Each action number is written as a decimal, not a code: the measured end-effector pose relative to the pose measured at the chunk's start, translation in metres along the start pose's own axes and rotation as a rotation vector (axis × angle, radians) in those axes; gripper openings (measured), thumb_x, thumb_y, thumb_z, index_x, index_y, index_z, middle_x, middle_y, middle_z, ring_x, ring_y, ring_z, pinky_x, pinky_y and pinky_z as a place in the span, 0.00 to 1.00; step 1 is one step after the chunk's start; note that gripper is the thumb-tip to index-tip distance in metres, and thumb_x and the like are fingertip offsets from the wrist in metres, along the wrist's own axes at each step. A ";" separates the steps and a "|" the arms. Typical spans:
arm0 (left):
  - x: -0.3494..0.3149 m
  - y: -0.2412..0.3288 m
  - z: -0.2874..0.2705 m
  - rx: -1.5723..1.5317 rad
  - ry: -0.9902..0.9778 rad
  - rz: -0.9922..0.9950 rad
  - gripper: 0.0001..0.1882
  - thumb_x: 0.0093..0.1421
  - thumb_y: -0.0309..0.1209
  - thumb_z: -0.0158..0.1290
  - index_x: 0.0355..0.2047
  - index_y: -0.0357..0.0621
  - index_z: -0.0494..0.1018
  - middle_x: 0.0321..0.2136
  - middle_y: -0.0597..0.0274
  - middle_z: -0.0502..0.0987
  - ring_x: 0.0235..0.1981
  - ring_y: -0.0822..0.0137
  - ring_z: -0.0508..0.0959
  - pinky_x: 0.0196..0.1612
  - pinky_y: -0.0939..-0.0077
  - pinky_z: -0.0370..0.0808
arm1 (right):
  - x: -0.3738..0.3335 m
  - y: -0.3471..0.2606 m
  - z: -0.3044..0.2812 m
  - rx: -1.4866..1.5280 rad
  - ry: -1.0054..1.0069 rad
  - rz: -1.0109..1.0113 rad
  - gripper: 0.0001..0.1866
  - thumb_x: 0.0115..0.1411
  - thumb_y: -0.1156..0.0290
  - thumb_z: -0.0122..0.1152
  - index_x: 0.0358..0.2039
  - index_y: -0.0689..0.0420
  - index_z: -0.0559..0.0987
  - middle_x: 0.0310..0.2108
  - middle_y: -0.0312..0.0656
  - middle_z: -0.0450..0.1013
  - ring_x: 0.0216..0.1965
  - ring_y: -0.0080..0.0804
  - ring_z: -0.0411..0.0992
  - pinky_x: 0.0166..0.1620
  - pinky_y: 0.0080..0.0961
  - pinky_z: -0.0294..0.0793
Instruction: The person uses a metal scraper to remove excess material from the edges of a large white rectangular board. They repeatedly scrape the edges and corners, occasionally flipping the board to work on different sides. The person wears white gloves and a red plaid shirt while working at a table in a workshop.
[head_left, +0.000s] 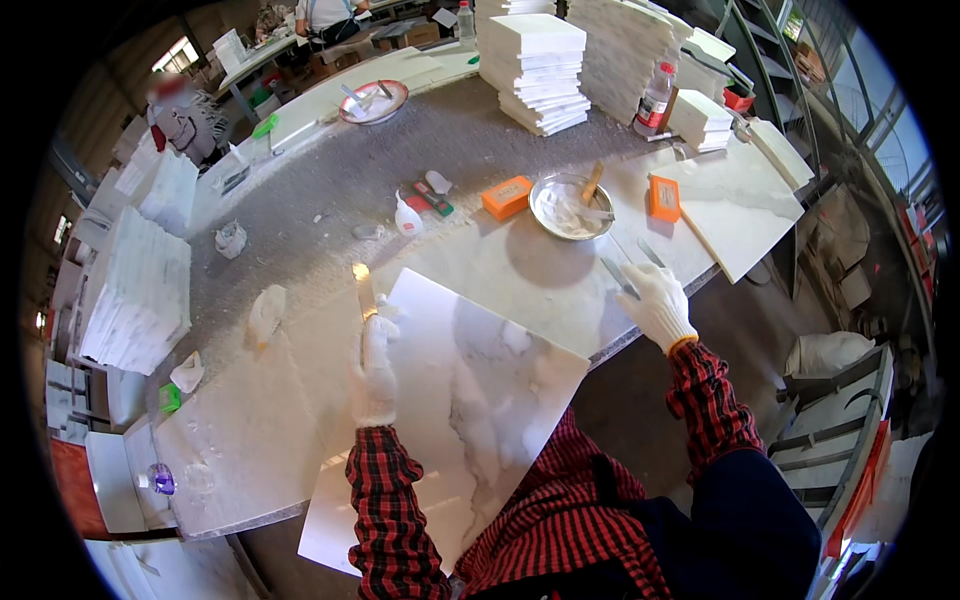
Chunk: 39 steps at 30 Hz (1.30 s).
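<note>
A large white marble-patterned tile lies tilted on the stone workbench in front of me. My left hand, in a white glove, rests on the tile's left edge and grips a putty knife whose blade points away from me. My right hand, also gloved, reaches to the bench's right edge and touches thin metal scrapers lying there. A metal bowl of white paste stands just beyond that hand.
Two orange blocks flank the bowl. Stacks of white tiles stand at the back and left. A glue bottle, a plastic bottle, a round dish and another tile lie around. A person sits far back.
</note>
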<state>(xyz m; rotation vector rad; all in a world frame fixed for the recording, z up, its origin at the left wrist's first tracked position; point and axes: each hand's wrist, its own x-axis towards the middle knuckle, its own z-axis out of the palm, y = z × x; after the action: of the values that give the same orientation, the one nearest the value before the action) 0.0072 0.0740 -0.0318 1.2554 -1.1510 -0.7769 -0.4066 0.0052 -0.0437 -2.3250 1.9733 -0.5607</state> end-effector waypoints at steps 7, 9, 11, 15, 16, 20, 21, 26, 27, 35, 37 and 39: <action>0.000 0.009 0.003 -0.097 0.091 -0.216 0.16 0.69 0.36 0.49 0.33 0.37 0.78 0.45 0.59 0.81 0.49 0.69 0.76 0.56 0.73 0.68 | -0.046 0.000 -0.007 -0.013 0.010 -0.296 0.26 0.48 0.68 0.70 0.48 0.57 0.75 0.51 0.47 0.71 0.52 0.51 0.70 0.52 0.45 0.73; 0.001 0.009 0.002 -0.196 0.075 -0.267 0.14 0.70 0.36 0.50 0.41 0.37 0.79 0.50 0.60 0.79 0.49 0.71 0.75 0.55 0.76 0.69 | -0.055 0.000 -0.005 0.018 0.053 -0.330 0.24 0.47 0.71 0.70 0.47 0.57 0.75 0.50 0.46 0.72 0.51 0.50 0.71 0.51 0.45 0.74; 0.001 0.009 -0.001 -0.233 0.055 -0.285 0.16 0.70 0.35 0.50 0.47 0.37 0.79 0.51 0.62 0.78 0.50 0.71 0.75 0.55 0.77 0.70 | -0.056 -0.001 -0.002 0.041 0.031 -0.332 0.23 0.47 0.73 0.69 0.46 0.56 0.76 0.48 0.43 0.73 0.49 0.48 0.72 0.49 0.44 0.74; 0.002 0.013 0.002 -0.149 0.010 -0.209 0.17 0.70 0.35 0.49 0.48 0.35 0.78 0.47 0.63 0.79 0.49 0.72 0.75 0.56 0.78 0.69 | -0.060 0.008 0.003 0.016 0.075 -0.395 0.20 0.46 0.76 0.67 0.42 0.54 0.78 0.45 0.39 0.75 0.47 0.45 0.74 0.45 0.41 0.75; 0.003 0.014 0.003 -0.122 0.007 -0.177 0.17 0.70 0.35 0.49 0.48 0.34 0.78 0.46 0.63 0.79 0.49 0.72 0.75 0.56 0.78 0.69 | -0.060 0.007 0.002 0.030 0.094 -0.406 0.16 0.47 0.76 0.67 0.39 0.54 0.79 0.42 0.38 0.76 0.44 0.44 0.75 0.43 0.40 0.75; 0.008 0.012 -0.003 -0.060 0.025 -0.118 0.15 0.70 0.34 0.50 0.45 0.37 0.80 0.36 0.65 0.81 0.40 0.74 0.76 0.49 0.78 0.70 | -0.061 0.007 0.004 0.061 0.162 -0.446 0.11 0.49 0.76 0.65 0.36 0.52 0.81 0.38 0.36 0.79 0.40 0.43 0.76 0.42 0.38 0.76; 0.008 0.012 -0.003 -0.047 0.023 -0.120 0.15 0.70 0.35 0.50 0.45 0.37 0.80 0.36 0.65 0.81 0.40 0.74 0.76 0.49 0.78 0.70 | -0.062 0.008 0.006 0.069 0.140 -0.422 0.11 0.50 0.77 0.66 0.36 0.53 0.82 0.39 0.37 0.79 0.40 0.43 0.77 0.43 0.37 0.76; 0.007 0.026 -0.005 0.036 -0.004 -0.162 0.15 0.70 0.33 0.49 0.42 0.34 0.80 0.38 0.66 0.79 0.39 0.75 0.75 0.47 0.80 0.70 | -0.066 0.012 0.012 0.141 0.101 -0.350 0.13 0.51 0.77 0.66 0.39 0.53 0.84 0.38 0.38 0.81 0.40 0.43 0.78 0.44 0.36 0.77; 0.007 0.026 -0.005 0.015 -0.010 -0.169 0.15 0.70 0.33 0.49 0.42 0.35 0.80 0.38 0.66 0.79 0.40 0.75 0.75 0.47 0.80 0.70 | -0.067 0.014 0.015 0.123 0.092 -0.324 0.15 0.52 0.77 0.65 0.41 0.52 0.83 0.39 0.39 0.80 0.40 0.43 0.77 0.44 0.37 0.77; 0.010 -0.007 -0.004 -0.052 0.020 -0.230 0.18 0.68 0.39 0.51 0.45 0.38 0.82 0.38 0.65 0.81 0.43 0.73 0.77 0.51 0.78 0.70 | -0.056 0.003 0.003 -0.029 0.081 -0.220 0.24 0.53 0.75 0.64 0.53 0.52 0.78 0.43 0.46 0.77 0.44 0.50 0.75 0.46 0.43 0.75; 0.012 -0.006 -0.008 -0.109 0.031 -0.242 0.17 0.69 0.39 0.51 0.45 0.38 0.82 0.39 0.66 0.82 0.44 0.73 0.77 0.52 0.78 0.70 | -0.050 0.000 0.002 -0.011 0.034 -0.236 0.23 0.54 0.76 0.62 0.52 0.52 0.78 0.41 0.46 0.76 0.43 0.50 0.75 0.45 0.44 0.75; 0.011 -0.003 -0.005 -0.151 0.050 -0.260 0.17 0.69 0.38 0.52 0.44 0.38 0.81 0.39 0.66 0.81 0.44 0.74 0.77 0.51 0.78 0.70 | -0.046 0.001 0.003 -0.013 -0.019 -0.262 0.21 0.54 0.76 0.60 0.50 0.52 0.78 0.38 0.46 0.76 0.41 0.50 0.75 0.44 0.45 0.75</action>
<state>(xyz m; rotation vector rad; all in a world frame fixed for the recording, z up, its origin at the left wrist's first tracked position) 0.0160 0.0645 -0.0318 1.3047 -0.8811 -1.0005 -0.4124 0.0490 -0.0577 -2.6049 1.6792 -0.5366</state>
